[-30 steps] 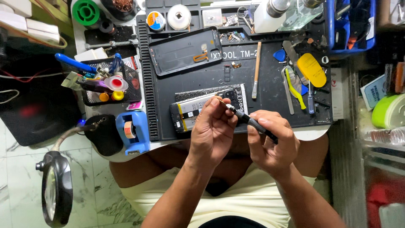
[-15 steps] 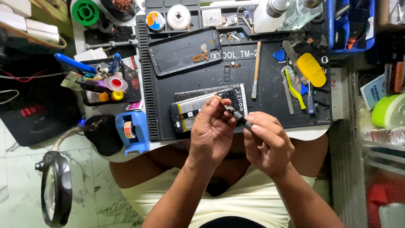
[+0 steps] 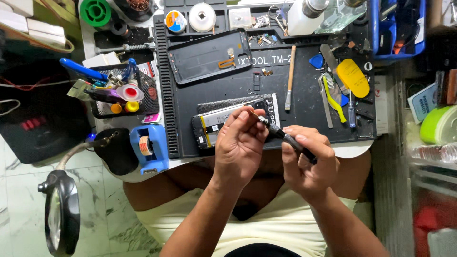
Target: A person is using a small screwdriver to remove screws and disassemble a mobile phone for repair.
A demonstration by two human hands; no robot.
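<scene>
My right hand [image 3: 307,159] grips a black screwdriver [image 3: 285,137] by its handle, tip pointing up and left. The fingers of my left hand [image 3: 240,143] pinch the tool's metal tip. Both hands hover over the near edge of a black work mat [image 3: 304,109]. Under my left hand lies an opened phone [image 3: 214,124] with its battery showing. A black phone back cover [image 3: 209,56] lies farther up the mat.
A wooden-handled brush [image 3: 289,76], a yellow pry tool [image 3: 353,76], tweezers and a small screwdriver lie on the mat's right side. A blue tape dispenser [image 3: 148,146], a mesh basket of tools [image 3: 119,93] and a magnifier lamp [image 3: 62,214] are at left. Blue bins stand at upper right.
My right hand has shifted slightly with the screwdriver, and my left fingers stay pinched at its tip. The phone has not moved.
</scene>
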